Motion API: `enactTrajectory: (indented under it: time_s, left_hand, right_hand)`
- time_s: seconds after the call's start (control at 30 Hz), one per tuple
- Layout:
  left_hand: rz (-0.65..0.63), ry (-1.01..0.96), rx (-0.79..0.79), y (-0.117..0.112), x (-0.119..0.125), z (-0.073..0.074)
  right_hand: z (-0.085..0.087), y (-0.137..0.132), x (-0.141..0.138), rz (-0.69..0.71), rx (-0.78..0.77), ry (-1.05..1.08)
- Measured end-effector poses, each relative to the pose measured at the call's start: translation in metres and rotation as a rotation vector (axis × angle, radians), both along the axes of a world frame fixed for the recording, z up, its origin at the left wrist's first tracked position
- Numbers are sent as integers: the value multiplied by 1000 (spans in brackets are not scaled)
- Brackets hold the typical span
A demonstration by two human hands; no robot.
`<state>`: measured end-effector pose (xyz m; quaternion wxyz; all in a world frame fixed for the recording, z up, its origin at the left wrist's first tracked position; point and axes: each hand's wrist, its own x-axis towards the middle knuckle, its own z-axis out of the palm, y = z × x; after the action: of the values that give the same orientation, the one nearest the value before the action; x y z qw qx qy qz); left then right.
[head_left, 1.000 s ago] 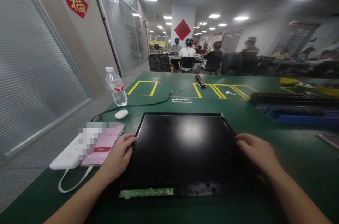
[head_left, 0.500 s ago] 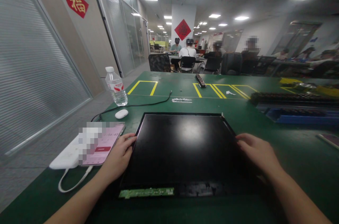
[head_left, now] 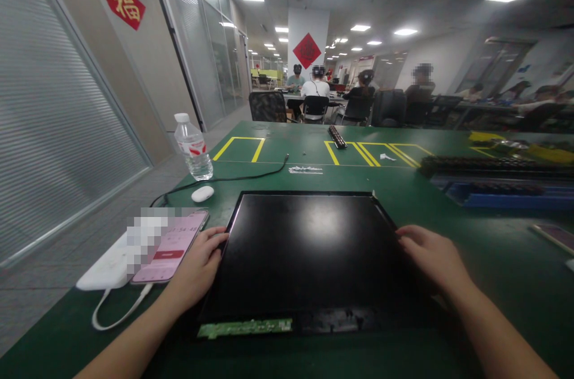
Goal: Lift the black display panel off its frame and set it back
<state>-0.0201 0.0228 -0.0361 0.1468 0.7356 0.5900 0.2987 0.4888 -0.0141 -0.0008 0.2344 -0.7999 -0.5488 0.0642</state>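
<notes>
Display panel [head_left: 309,253], black and glossy, lay flat on the green bench [head_left: 493,247] in the lower middle of the frame, with a green circuit strip [head_left: 244,327] exposed along its near edge. The left hand [head_left: 201,262] sat at the panel's left edge with its fingers curled narrowly against the rim; whether they hooked under it could not be told. The right hand [head_left: 433,256] rested on the right edge with its fingers spread flat and closed on nothing. Judged from that, the step in hand was steadying the panel from both sides, with no lift begun. Any move of it would call for an even hold on both rims and for keeping pressure off the circuit strip and the glass face. Just left of the left hand lay a pink-screened phone [head_left: 173,245], partly on a white power bank [head_left: 105,268] that trailed a white cable [head_left: 114,319]. Farther up the left side were a white earbud case [head_left: 202,193], a black cable [head_left: 233,179] and a water bottle [head_left: 194,147]. Yellow tape marks [head_left: 242,149] crossed the far bench, and a blue tray [head_left: 506,195] lay at the right. Seated people worked at other desks well beyond, in the upper middle.
</notes>
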Motion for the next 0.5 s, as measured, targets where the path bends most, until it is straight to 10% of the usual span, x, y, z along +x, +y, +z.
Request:
enactTrajectory:
  time_s: [0.5]
  left_hand:
    - [-14,49,-14,-3,3,5]
  right_hand:
    - [7,-2,-6,-10,-20,-7]
